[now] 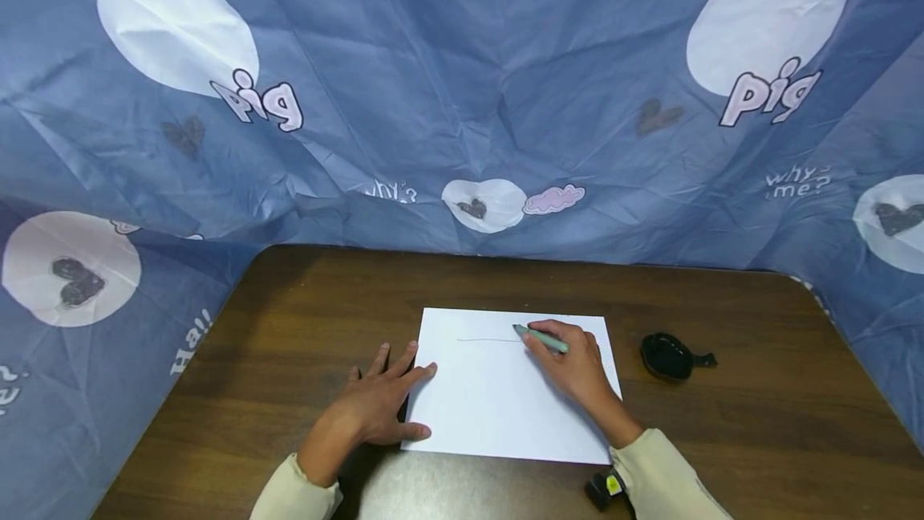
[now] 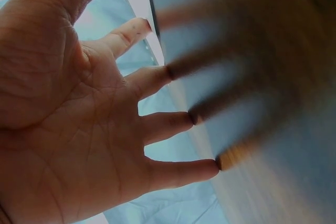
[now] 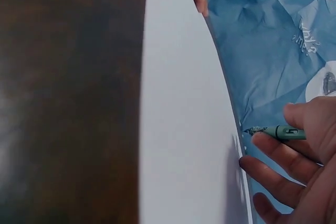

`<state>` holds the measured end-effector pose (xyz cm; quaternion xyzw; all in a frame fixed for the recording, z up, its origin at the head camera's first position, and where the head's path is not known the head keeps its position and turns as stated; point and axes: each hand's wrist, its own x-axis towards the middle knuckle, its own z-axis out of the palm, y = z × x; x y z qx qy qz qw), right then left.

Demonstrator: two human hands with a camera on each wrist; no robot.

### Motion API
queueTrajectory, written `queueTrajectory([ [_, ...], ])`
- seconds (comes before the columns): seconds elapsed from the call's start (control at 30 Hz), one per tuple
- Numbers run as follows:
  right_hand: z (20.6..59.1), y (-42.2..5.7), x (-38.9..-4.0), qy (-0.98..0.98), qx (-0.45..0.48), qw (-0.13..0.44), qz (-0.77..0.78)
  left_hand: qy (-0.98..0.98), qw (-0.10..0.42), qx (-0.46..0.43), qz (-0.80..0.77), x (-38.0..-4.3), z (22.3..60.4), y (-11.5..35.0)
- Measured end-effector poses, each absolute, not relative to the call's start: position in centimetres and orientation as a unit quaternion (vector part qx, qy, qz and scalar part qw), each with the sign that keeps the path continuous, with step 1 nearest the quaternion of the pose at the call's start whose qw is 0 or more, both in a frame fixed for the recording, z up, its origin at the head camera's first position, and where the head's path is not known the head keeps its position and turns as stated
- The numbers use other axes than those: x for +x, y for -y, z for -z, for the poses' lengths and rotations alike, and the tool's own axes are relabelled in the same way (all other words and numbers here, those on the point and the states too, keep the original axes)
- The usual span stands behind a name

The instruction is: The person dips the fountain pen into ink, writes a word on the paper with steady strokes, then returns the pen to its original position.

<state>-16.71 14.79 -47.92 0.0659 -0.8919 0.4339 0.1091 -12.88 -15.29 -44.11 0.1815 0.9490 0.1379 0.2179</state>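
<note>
A sheet of white paper (image 1: 498,408) lies on the brown table, with a thin dark line (image 1: 485,339) across its upper part. My right hand (image 1: 573,363) pinches a green pen (image 1: 550,340) between thumb and fingers over the upper right of the sheet. The pen's dark tip points left, close to the right end of the line; the right wrist view also has the pen (image 3: 286,132). With fingers spread, my left hand (image 1: 378,404) rests at the sheet's left edge, thumb and index fingertip over the paper. In the left wrist view, the left palm (image 2: 79,129) faces the camera.
To the right of the paper sits a small black pan (image 1: 667,357) with a short handle. A black object with a yellow patch (image 1: 605,489) is beside the right sleeve. A blue printed cloth (image 1: 462,103) hangs behind the wooden table (image 1: 310,327) and down both sides.
</note>
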Motion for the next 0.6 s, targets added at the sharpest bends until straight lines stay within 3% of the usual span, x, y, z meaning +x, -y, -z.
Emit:
queueTrajectory([
  [0.6,48.44,-13.83,-17.32,0.898,0.050,0.120,-0.420,-0.949,0.218,0.184,-0.138,-13.11,44.57,15.48],
])
